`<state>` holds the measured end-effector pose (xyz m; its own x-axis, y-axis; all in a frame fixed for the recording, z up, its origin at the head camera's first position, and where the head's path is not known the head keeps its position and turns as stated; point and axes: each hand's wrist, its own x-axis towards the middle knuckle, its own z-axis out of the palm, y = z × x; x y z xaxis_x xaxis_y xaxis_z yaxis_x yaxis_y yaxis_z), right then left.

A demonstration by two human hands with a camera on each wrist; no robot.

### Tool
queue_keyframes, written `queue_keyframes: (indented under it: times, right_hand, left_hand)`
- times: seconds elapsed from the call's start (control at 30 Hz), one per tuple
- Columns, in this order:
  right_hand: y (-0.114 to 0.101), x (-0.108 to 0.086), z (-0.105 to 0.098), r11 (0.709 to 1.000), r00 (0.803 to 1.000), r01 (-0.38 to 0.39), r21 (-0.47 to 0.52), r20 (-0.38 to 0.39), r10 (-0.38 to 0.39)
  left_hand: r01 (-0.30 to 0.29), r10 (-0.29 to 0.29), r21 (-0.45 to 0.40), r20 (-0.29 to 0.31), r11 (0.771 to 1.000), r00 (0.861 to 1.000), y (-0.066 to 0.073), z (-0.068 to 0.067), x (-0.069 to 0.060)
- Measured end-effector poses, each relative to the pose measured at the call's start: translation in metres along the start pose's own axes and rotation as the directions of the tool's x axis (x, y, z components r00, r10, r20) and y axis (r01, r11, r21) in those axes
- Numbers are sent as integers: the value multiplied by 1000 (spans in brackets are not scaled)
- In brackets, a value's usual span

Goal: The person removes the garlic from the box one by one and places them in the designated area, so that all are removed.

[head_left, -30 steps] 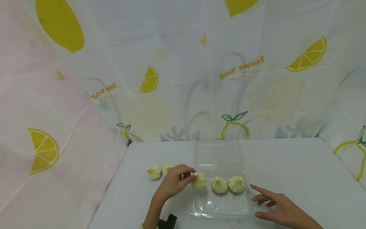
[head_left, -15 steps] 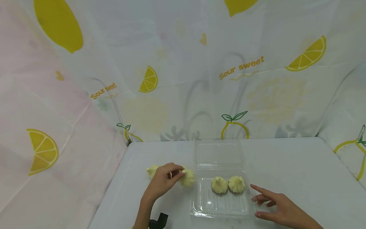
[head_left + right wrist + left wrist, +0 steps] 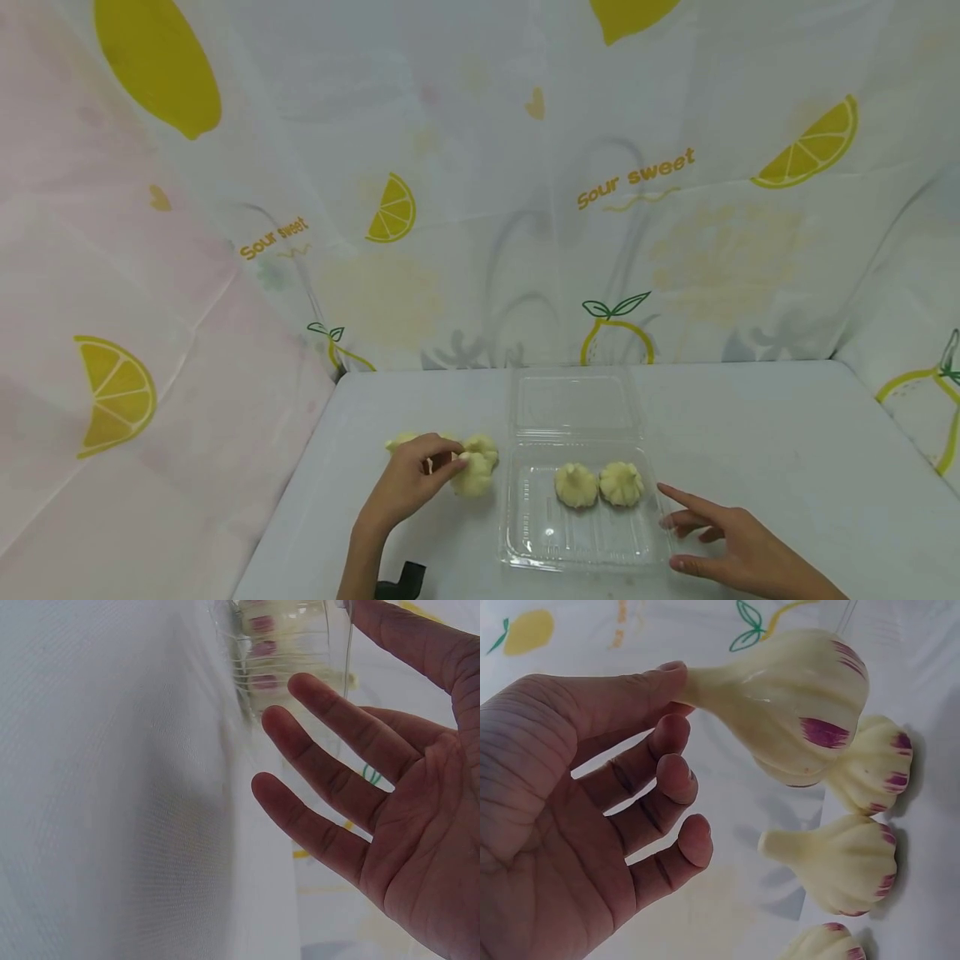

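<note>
My left hand (image 3: 411, 478) pinches a garlic bulb (image 3: 799, 709) by its stem between thumb and index finger, while the other fingers are loosely bent. The bulb is pale cream with purple streaks near its base. Held above the table, it is left of a clear plastic clamshell box (image 3: 527, 527). In the box's tray sit two bulbs, the left one (image 3: 576, 486) beside the right one (image 3: 621, 484). At the box's right side, my right hand (image 3: 723, 537) has its fingers spread, with fingertips at the wall; whether they touch it is hard to tell.
Behind my left hand, a row of three garlic bulbs lies on the white table (image 3: 750, 442), including a middle bulb (image 3: 840, 862), partly covered in the head view. The box's lid (image 3: 573, 404) lies folded back. A lemon-print curtain (image 3: 465, 275) hangs behind.
My left hand has carried the garlic bulb leftward, from over the box's left edge to beside the bulbs on the table. The right hand and box have stayed in place.
</note>
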<state>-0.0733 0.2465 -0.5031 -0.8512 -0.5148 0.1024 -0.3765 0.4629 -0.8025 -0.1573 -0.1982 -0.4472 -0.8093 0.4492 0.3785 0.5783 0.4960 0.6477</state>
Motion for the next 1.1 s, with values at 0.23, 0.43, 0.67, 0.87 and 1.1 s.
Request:
queue_keyframes:
  times: [0.23,0.43,0.67,0.87,1.1]
  right_hand:
    - [-2,0,-1,1000,1000,-6,11,3,6]
    - [0,-2,1,1000,1000,17,2,-16,-17]
    - [2,-1,1,1000,1000,-5,13,1,5]
    - [3,-1,1,1000,1000,-10,14,5,10]
    - [4,-1,1,1000,1000,1,8,-6,-1]
  left_hand:
    - [-11,12,-19,26,1000,1000,-7,0,-5]
    - [-10,12,-40,50,999,999,-17,5,-12]
    - [20,-17,-42,77,999,997,-21,9,-16]
    - [35,-31,-37,93,999,995,-23,13,-16]
    - [37,-31,-48,115,998,993,-26,17,-17]
